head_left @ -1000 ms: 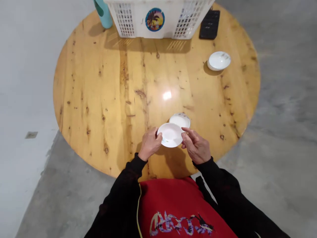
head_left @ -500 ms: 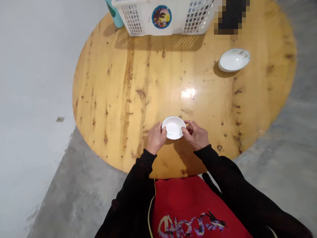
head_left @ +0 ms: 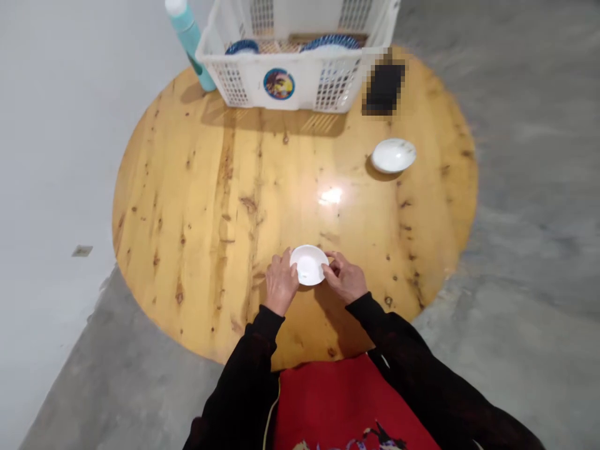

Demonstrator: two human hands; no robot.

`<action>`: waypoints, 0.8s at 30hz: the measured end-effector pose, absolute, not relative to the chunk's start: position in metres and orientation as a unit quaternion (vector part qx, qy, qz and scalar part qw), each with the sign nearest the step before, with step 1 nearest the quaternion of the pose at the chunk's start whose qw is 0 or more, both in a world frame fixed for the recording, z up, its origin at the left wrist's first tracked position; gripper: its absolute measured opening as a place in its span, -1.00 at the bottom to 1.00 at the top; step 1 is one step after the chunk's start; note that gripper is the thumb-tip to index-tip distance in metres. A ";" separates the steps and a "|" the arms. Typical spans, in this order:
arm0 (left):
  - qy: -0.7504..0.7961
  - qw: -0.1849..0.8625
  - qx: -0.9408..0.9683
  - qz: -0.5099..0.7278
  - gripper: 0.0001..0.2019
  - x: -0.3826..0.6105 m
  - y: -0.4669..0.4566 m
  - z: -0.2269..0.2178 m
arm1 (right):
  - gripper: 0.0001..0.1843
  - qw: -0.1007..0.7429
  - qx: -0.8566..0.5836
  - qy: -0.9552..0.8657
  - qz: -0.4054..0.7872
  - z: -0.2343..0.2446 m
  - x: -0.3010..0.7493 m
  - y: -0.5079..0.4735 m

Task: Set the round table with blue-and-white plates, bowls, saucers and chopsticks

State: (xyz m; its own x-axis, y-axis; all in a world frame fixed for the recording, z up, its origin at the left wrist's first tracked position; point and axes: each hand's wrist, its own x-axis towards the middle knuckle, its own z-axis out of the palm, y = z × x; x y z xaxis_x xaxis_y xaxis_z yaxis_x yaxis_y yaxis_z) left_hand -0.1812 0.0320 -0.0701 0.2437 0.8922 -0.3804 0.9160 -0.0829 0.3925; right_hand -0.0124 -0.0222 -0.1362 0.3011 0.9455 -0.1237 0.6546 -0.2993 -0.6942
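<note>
A small white dish sits near the front edge of a round wooden table. My left hand grips its left rim with fingers curled. My right hand pinches its right rim. Whether another dish lies under it I cannot tell. A second white dish rests alone at the right of the table, well away from both hands.
A white plastic basket with blue-rimmed plates inside stands at the table's far edge. A teal bottle stands to its left, and a blurred dark object lies to its right. Grey concrete floor surrounds the table.
One second ago the held dish was offset from a second dish beneath it; now only one dish shows between my hands. The camera has tilted up, showing the basket's inside.
</note>
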 end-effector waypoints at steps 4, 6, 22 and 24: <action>0.619 0.272 0.736 -0.017 -0.52 -0.185 0.039 -0.074 | -0.54 0.262 -0.758 -0.521 0.293 -0.134 -0.014 -0.017; 0.621 0.277 0.734 -0.004 -0.54 -0.188 0.040 -0.077 | -0.53 0.253 -0.763 -0.514 0.299 -0.134 -0.014 -0.015; 0.560 0.469 0.671 0.124 -0.73 -0.213 0.008 -0.083 | -0.57 0.362 -0.730 -0.444 0.372 -0.123 -0.035 -0.057; 0.554 0.493 0.659 0.128 -0.69 -0.219 -0.007 -0.084 | -0.58 0.373 -0.729 -0.429 0.382 -0.119 -0.042 -0.075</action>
